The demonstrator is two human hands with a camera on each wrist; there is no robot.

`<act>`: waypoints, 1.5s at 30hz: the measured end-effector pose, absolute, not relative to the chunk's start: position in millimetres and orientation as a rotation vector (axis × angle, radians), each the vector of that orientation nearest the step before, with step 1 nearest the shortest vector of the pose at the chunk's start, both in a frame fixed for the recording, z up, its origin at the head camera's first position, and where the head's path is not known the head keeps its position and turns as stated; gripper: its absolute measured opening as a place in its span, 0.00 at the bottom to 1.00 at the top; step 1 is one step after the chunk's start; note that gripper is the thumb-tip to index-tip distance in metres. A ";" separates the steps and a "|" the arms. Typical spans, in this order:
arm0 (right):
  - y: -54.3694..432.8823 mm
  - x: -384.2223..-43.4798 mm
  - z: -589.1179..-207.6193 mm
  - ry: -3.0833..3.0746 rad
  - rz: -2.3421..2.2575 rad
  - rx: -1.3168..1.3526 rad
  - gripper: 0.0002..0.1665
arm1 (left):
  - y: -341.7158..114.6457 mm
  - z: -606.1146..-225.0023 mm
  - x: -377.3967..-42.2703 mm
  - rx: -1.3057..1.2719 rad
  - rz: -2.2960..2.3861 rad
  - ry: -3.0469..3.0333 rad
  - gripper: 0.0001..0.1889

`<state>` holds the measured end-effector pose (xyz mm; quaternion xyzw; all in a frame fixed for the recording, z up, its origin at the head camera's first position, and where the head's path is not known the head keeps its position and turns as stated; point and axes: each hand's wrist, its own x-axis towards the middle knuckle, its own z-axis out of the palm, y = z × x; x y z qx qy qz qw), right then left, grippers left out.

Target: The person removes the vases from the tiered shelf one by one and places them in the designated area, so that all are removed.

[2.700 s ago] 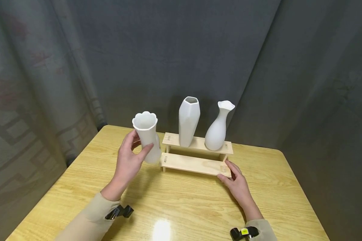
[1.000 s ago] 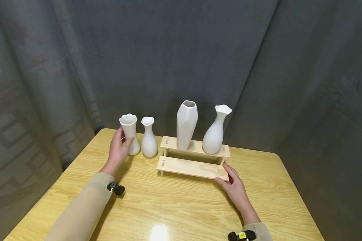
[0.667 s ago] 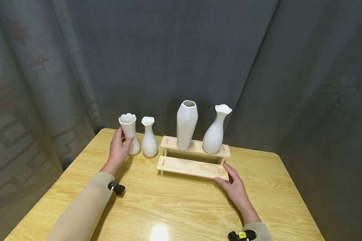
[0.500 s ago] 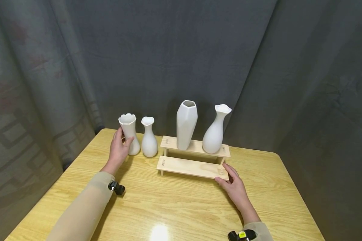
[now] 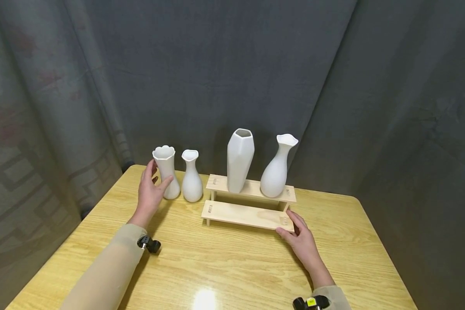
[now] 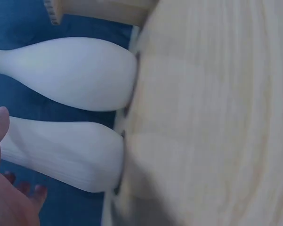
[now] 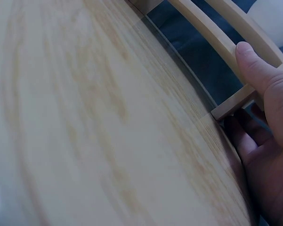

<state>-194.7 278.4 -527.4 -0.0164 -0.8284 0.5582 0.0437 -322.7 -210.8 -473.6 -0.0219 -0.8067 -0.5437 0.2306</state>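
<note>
A white scalloped-rim vase [image 5: 169, 172] stands upright on the table at the left. My left hand [image 5: 149, 194] is around it with thumb and fingers spread; in the left wrist view the fingertips [image 6: 39, 192] show apart from the vase's side. Just right of it stands a small white narrow-necked vase [image 5: 192, 185]. My right hand [image 5: 303, 241] grips the right end of a two-tier wooden stand [image 5: 248, 215], thumb at the lower board's front edge, fingers behind the end. On the upper board are a faceted white vase [image 5: 239, 161] and a wavy-rimmed, round-bellied one [image 5: 275, 174].
The wood-grain table [image 5: 224, 267] runs beneath everything. Grey curtains [image 5: 232, 64] hang close behind its back edge and along both sides. The stand's lower board carries nothing. A black wrist camera [image 5: 150, 244] is strapped to the left sleeve.
The left hand carried the scalloped vase left and set it beside the narrow-necked one. Since half a second ago its fingers have loosened and drawn slightly away. The right hand has kept its hold.
</note>
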 end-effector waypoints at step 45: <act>279.1 -194.3 -529.7 -2.539 1.683 -0.018 0.52 | -50.8 -376.4 -258.6 -0.493 -1.626 -1.981 0.53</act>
